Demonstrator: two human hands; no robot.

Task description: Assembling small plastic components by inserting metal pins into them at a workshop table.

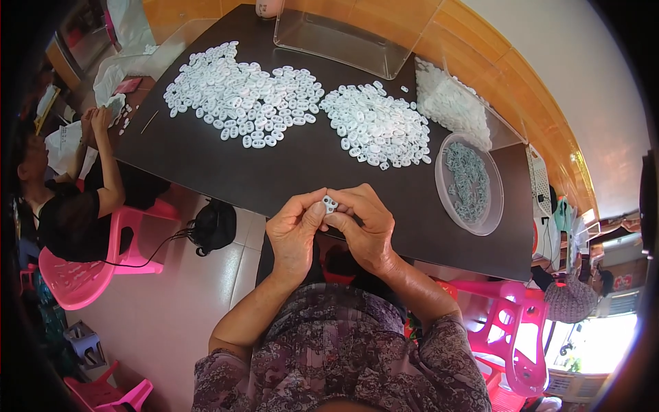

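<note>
Both hands meet over the near edge of a dark bench [240, 172], their fingertips drawn together around one small white piece [330, 204] with holes in it. The left hand [292, 237] has a narrow grip, thumb and forefinger pinching the piece from the left; the right hand [368, 226] closes on it from the right with a similarly narrow grip. Beyond them, a broad pile of white oval pieces [237, 96] spreads over the bench, and a more compact white pile [381, 127] lies to its right. Further right stands a clear round bowl [495, 192] holding grey-green pieces [467, 178]. An open clear bin [329, 62] sits at the far side. A thin stick [149, 121] lies near the bench's left edge, where a co-worker [55, 199] sits on a pink chair [75, 283], both hands raised together. A black bag [214, 226] hangs beside the bench.
</note>
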